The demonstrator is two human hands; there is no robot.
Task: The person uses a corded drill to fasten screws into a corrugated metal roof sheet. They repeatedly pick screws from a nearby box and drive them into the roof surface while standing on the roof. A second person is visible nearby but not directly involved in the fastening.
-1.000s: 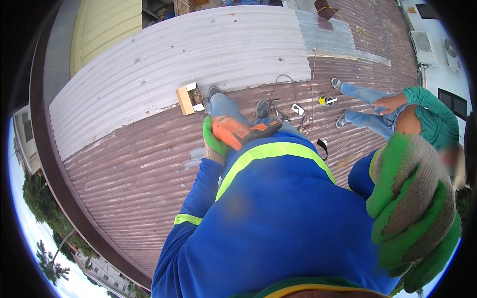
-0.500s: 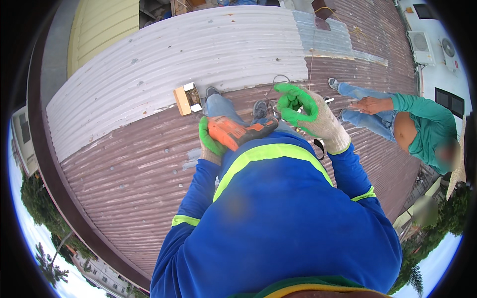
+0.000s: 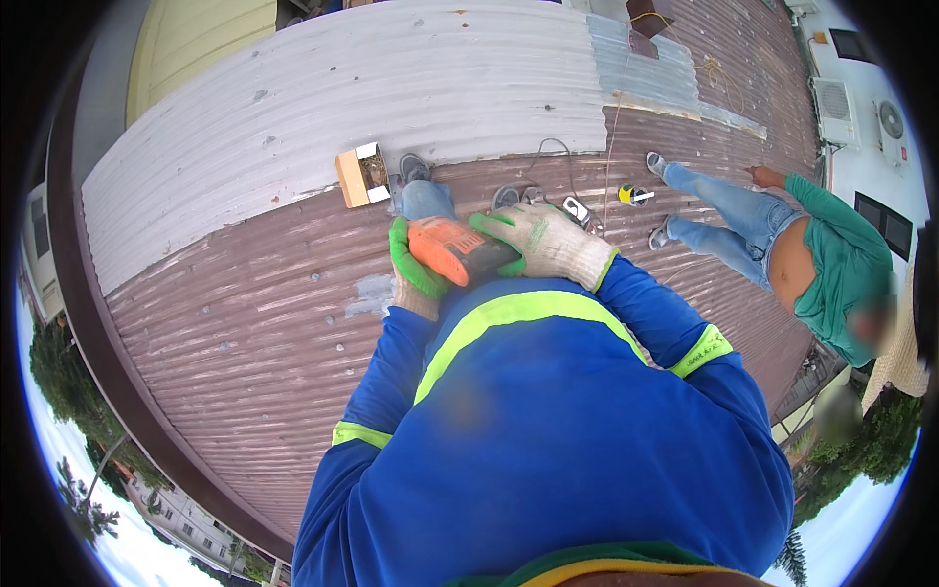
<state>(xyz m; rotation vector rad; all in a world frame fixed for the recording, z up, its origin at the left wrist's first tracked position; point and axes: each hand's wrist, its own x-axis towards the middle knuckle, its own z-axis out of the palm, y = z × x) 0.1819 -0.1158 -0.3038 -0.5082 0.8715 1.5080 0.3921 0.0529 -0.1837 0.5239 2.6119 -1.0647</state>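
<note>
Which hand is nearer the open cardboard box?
Left. The left hand is just below and right of the cardboard box in the picture; the right hand is farther right.

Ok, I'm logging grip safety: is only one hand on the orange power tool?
No, the left hand grips the orange power tool while the right hand is on its dark end.

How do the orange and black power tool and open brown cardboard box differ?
The orange and black power tool is held between gloved left hand and right hand; the brown cardboard box rests on the corrugated metal roof. The tool is rounded, the box angular and open.
</note>
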